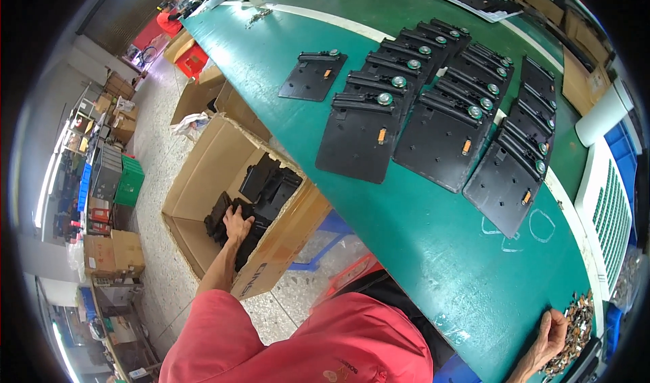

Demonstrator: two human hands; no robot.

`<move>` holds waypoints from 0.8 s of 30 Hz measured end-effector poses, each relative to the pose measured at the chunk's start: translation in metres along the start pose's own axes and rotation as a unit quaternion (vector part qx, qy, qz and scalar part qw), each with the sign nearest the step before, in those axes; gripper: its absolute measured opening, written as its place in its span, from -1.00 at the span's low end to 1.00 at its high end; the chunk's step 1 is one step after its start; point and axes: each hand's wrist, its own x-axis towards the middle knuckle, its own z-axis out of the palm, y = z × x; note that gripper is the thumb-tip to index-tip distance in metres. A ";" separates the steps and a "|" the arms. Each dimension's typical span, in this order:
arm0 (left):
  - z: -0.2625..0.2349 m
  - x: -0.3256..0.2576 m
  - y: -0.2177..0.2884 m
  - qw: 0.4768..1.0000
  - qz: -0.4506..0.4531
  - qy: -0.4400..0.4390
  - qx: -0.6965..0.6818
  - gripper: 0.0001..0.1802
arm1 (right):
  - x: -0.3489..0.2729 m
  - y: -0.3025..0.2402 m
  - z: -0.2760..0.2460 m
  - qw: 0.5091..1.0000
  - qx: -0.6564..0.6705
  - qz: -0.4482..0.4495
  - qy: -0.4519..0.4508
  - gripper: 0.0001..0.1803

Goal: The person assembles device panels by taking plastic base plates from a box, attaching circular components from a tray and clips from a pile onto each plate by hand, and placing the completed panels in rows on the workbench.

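Note:
My left hand (237, 226) reaches down into an open cardboard box (196, 180) and rests on black plastic parts (271, 187) inside it, fingers apart. Whether it grips one of them is not clear. On the far right, my right hand (552, 337) is beside a heap of small mixed brown, orange and silver pieces (577, 325), with its fingers pinched together; anything between them is hidden. Several flat black panels (359, 139), each with a hinge-like bar, a round silver disc and a small orange piece, lie overlapped in rows on the green table (393, 248). One panel (311, 77) lies apart at the left.
A white grille-like panel (602, 207) and a white cylinder (602, 112) stand along the right edge. Behind the box are another carton (217, 99) and a red stool (191, 59). A blue stool (318, 244) is under the table. A person in red (168, 21) is far off.

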 end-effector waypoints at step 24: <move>-0.012 0.034 0.057 0.979 0.200 0.013 0.026 -0.67 | -0.001 -0.015 0.004 0.999 0.029 -0.006 0.034 -0.87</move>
